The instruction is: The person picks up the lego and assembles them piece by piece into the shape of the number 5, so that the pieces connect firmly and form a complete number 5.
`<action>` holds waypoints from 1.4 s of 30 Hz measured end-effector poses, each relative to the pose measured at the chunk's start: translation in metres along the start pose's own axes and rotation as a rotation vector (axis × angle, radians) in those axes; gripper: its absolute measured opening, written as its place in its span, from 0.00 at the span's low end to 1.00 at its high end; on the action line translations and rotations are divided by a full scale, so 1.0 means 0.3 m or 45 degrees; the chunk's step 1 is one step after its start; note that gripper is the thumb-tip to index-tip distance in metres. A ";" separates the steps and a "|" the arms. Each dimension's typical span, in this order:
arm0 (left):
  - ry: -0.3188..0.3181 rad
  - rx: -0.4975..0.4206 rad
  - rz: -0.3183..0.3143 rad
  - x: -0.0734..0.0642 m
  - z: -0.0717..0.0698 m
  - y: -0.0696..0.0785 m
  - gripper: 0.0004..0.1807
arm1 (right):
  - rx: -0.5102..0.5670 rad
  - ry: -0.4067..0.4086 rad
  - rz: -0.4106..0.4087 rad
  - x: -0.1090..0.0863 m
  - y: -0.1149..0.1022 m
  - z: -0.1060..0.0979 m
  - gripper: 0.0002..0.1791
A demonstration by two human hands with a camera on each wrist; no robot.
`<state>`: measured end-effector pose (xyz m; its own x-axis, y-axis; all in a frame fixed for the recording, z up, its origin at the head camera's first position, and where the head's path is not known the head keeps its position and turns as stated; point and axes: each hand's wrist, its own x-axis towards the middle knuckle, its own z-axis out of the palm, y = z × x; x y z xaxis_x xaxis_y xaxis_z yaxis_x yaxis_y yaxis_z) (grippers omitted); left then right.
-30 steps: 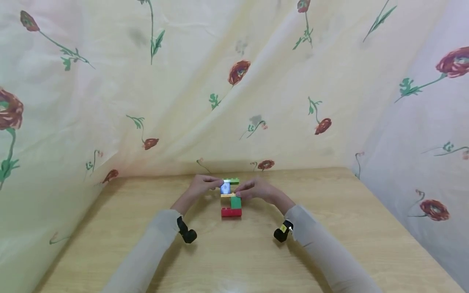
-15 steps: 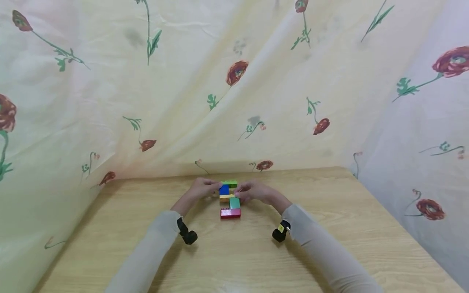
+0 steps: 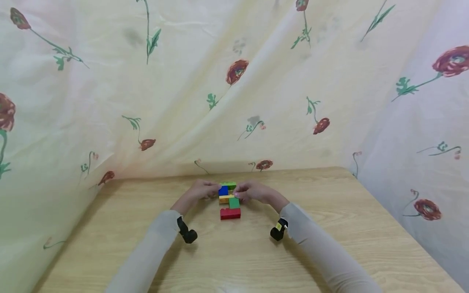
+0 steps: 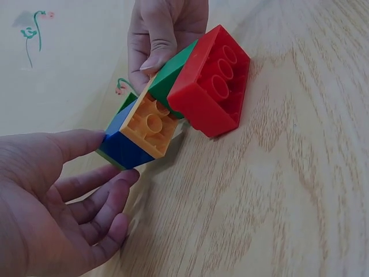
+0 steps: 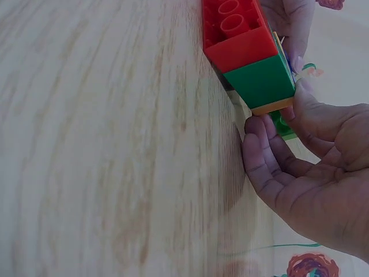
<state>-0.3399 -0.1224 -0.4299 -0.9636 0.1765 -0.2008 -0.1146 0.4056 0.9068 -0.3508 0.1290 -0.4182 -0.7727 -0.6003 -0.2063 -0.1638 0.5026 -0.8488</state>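
Joined toy building bricks make up one piece held between both hands: a red brick at the near end, then a green brick, an orange brick, a blue brick and a light green brick at the far end. My left hand pinches the blue brick, thumb on one side and fingertips on the other. From the other side my right hand grips the orange brick's end with thumb and fingers. Hollow undersides of the red brick and orange brick show in the left wrist view.
A pale wooden table lies under the hands. Behind it and along both sides hangs a cream cloth with printed red flowers. Black wrist cameras are strapped at both sleeves.
The joined bricks have come slightly lower in the head view and tilted a little, so the bright glare on the blue brick is gone. Both hands keep their hold.
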 end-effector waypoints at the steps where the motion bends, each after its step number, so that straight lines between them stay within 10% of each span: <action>1: -0.006 0.005 0.009 0.002 -0.002 0.002 0.21 | -0.002 0.003 0.003 -0.001 -0.002 -0.003 0.09; 42: 0.003 0.006 0.022 0.011 0.010 -0.031 0.21 | -0.014 0.029 0.009 0.008 0.001 0.013 0.10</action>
<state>-0.3413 -0.1230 -0.4401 -0.9659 0.1819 -0.1841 -0.0965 0.4068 0.9084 -0.3504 0.1253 -0.4210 -0.7878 -0.5822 -0.2011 -0.1646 0.5136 -0.8421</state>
